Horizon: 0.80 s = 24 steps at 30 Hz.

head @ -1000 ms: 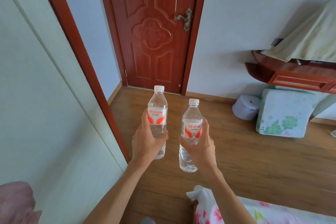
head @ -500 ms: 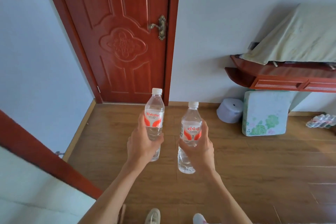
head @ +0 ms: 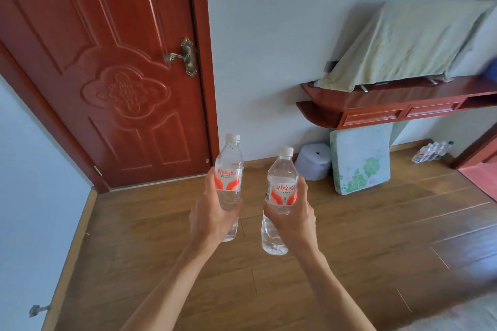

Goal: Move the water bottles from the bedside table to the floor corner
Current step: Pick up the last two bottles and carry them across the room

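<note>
Bottles mid-carry: left hand (head: 212, 212) curls round one water bottle (head: 229, 169), right hand (head: 293, 220) round the second bottle (head: 281, 177), both upright above the wooden floor (head: 349, 236); next, likely, reach a corner and lower them.

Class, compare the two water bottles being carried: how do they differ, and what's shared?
The left bottle, in the left hand, is higher than the right bottle, in the right hand. The left bottle's label shows Latin letters; the right bottle's, Chinese characters. Both are clear, white-capped, upright.
</note>
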Available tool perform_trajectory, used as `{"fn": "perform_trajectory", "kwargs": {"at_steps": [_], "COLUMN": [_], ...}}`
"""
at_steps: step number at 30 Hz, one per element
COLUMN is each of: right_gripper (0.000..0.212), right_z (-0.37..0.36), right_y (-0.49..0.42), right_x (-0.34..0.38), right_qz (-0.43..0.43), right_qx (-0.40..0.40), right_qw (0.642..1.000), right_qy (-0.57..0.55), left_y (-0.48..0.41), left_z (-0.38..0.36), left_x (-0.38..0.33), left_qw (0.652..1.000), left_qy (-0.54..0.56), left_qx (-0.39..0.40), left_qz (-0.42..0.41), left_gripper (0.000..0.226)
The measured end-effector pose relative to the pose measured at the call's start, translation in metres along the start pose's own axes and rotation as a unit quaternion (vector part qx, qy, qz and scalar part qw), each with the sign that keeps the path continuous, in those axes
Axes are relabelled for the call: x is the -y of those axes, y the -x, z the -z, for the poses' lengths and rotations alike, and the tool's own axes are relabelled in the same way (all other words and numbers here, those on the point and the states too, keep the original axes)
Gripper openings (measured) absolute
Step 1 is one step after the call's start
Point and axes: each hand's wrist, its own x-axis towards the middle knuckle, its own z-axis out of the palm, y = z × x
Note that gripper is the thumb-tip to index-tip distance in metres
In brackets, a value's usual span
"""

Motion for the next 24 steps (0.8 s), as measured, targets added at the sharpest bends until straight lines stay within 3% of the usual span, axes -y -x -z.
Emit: {"fn": "perform_trajectory", "kwargs": {"at_steps": [13, 24], "right_gripper": [0.095, 0.097], "right_z": [0.069, 0.169], "right_y": [-0.113, -0.213], "right_x": [-0.062, -0.119], "right_qz": [-0.060, -0.087], "right_qx": [-0.097, -0.166], "right_qw": [0.993, 0.982], "right_qy": [0.006, 0.021], "left_y": [-0.086, -0.145], "left_z": [-0.135, -0.266], "left_x": [-0.068, -0.161], "left_qw": [0.993, 0.985], "left_qy": [0.024, 0.029], "left_qx": [0.094, 0.138], "left_qz": [-0.062, -0.101], "left_gripper": [0.085, 0.092]}}
